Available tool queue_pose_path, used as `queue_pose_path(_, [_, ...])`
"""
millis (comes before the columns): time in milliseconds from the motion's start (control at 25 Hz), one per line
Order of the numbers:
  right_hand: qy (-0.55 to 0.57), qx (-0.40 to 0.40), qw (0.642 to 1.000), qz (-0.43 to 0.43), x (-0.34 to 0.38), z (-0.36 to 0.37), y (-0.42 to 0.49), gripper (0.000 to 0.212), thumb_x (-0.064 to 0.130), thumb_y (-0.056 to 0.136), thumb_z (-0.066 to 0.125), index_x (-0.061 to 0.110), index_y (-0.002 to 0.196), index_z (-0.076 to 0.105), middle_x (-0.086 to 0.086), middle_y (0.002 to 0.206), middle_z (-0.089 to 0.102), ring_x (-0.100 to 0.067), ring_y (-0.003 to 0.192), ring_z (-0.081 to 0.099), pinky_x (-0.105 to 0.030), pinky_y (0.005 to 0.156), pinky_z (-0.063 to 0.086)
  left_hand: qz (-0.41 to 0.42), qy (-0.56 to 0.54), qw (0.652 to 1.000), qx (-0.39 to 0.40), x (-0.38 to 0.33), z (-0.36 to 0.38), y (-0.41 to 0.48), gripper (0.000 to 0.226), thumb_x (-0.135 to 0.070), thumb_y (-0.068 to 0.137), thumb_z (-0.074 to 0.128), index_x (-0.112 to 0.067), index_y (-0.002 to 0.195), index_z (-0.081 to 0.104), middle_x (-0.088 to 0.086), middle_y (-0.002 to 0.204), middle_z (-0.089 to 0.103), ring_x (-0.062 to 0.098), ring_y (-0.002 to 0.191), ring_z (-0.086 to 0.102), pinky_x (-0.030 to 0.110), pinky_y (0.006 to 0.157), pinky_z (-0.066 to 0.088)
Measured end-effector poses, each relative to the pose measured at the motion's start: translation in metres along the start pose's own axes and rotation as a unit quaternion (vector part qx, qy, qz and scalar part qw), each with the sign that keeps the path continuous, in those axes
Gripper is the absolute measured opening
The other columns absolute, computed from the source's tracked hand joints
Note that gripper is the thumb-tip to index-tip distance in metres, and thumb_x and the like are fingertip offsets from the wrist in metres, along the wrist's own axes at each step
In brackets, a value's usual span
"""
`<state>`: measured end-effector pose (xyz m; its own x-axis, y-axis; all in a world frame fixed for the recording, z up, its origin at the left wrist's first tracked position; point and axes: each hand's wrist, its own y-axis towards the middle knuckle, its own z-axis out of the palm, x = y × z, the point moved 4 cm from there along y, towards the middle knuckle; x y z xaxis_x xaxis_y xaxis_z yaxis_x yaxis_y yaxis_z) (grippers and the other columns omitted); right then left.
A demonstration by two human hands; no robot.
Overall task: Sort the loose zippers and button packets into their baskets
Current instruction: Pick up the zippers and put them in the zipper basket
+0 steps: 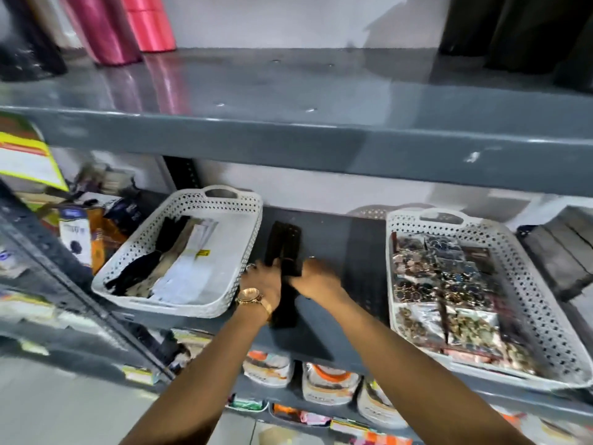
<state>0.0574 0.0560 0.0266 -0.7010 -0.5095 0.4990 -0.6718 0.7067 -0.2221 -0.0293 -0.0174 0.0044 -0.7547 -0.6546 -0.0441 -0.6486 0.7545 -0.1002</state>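
Note:
A bundle of black zippers (285, 242) lies lengthwise on the grey shelf (340, 252) between two white perforated baskets. My left hand (264, 279), with a gold watch on its wrist, and my right hand (316, 277) both grip the bundle at its middle. The left basket (247, 252) holds black, beige and white zippers. The right basket (552, 300) is filled with packets of buttons (446, 284). The lower end of the bundle hangs past the shelf's front edge beside my left wrist.
An upper grey shelf (288, 130) overhangs the work area, with pink rolls (128, 24) and dark rolls on it. Boxes and packets crowd the left end of the shelf (80, 232). Dark flat items (564, 252) lie right of the button basket. Packaged goods fill the shelf below (327, 383).

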Motion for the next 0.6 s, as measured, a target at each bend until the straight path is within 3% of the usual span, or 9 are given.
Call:
queue_pose_path(160, [-0.011, 0.002, 0.993, 0.118, 0.006, 0.022, 0.002, 0.040, 0.031, 0.086, 0.051, 0.012, 0.121, 0.058, -0.010, 0.128, 0.060, -0.030, 0.119, 0.058, -0.037, 0.091, 0.049, 0.021, -0.054, 0.998, -0.004, 0.003, -0.001, -0.008, 0.041, -0.013, 0.094, 0.038, -0.020, 0.135, 0.042, 0.016, 0.127, 0.045, 0.040, 0.111, 0.058, 0.049, 0.093, 0.050])
queue_pose_path(320, [0.026, -0.048, 0.987, 0.149, 0.005, 0.030, -0.002, 0.036, 0.035, 0.085, 0.051, 0.014, 0.112, 0.060, -0.012, 0.120, 0.065, -0.031, 0.113, 0.061, -0.035, 0.090, 0.049, 0.039, -0.064, 0.997, -0.024, 0.004, 0.006, -0.017, 0.038, -0.012, 0.096, 0.035, -0.017, 0.132, 0.045, 0.016, 0.130, 0.044, 0.039, 0.111, 0.058, 0.049, 0.090, 0.047])
queue_pose_path(400, [0.058, -0.063, 0.982, 0.168, 0.001, 0.031, -0.006, 0.036, 0.039, 0.085, 0.051, 0.013, 0.109, 0.060, -0.012, 0.117, 0.065, -0.032, 0.110, 0.061, -0.035, 0.087, 0.048, 0.055, -0.138, 0.989, -0.013, 0.007, 0.008, -0.016, 0.039, -0.013, 0.094, 0.036, -0.021, 0.131, 0.046, 0.016, 0.130, 0.044, 0.042, 0.109, 0.058, 0.048, 0.088, 0.049])
queue_pose_path(520, [0.186, -0.090, 0.968, 0.142, -0.011, 0.030, -0.006, 0.026, 0.028, 0.085, 0.058, 0.007, 0.100, 0.056, -0.017, 0.104, 0.063, -0.035, 0.105, 0.061, -0.034, 0.082, 0.046, 0.053, -0.295, 0.954, -0.011, 0.011, 0.005, -0.015, 0.045, -0.013, 0.090, 0.046, -0.027, 0.132, 0.051, 0.012, 0.134, 0.046, 0.041, 0.114, 0.058, 0.046, 0.097, 0.048])
queue_pose_path(600, [0.326, -0.130, 0.930, 0.108, -0.015, 0.029, -0.012, 0.018, 0.018, 0.087, 0.062, 0.005, 0.097, 0.055, -0.014, 0.100, 0.062, -0.031, 0.101, 0.062, -0.034, 0.080, 0.047, 0.059, -0.366, 0.929, -0.020, 0.012, -0.002, -0.019, 0.046, -0.015, 0.090, 0.055, -0.025, 0.135, 0.051, 0.011, 0.139, 0.046, 0.035, 0.121, 0.055, 0.041, 0.104, 0.044])
